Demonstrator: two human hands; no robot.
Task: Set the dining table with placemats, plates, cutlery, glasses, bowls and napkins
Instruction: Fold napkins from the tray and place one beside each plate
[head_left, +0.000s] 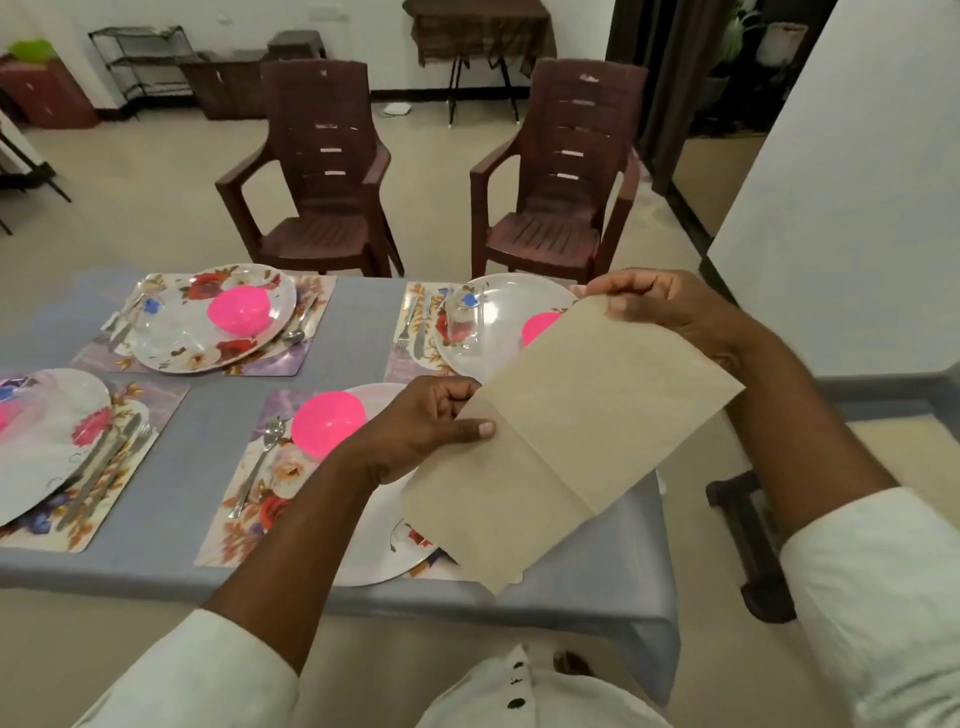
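Grey cloth covers the dining table (208, 441), which carries four place settings. Nearest the person, directly under the napkin (566, 431), lies a floral placemat (270, 499) bearing a plate (384, 556), a pink bowl (328, 422) and a spoon (260, 462). Beyond the napkin, the far right setting (483, 332) shows a plate, a pink bowl, cutlery and a glass. Left of the napkin, two further settings appear similarly equipped. No napkin lies on any setting, so napkin placement is judged to be the remaining step.

The napkin, tan and creased, is held in the air above the near right corner. The left hand (426, 421) pinches its near left edge, thumb on top. The right hand (660, 306) pinches its far corner, fingers curled. Two brown chairs (322, 171) stand past the table.
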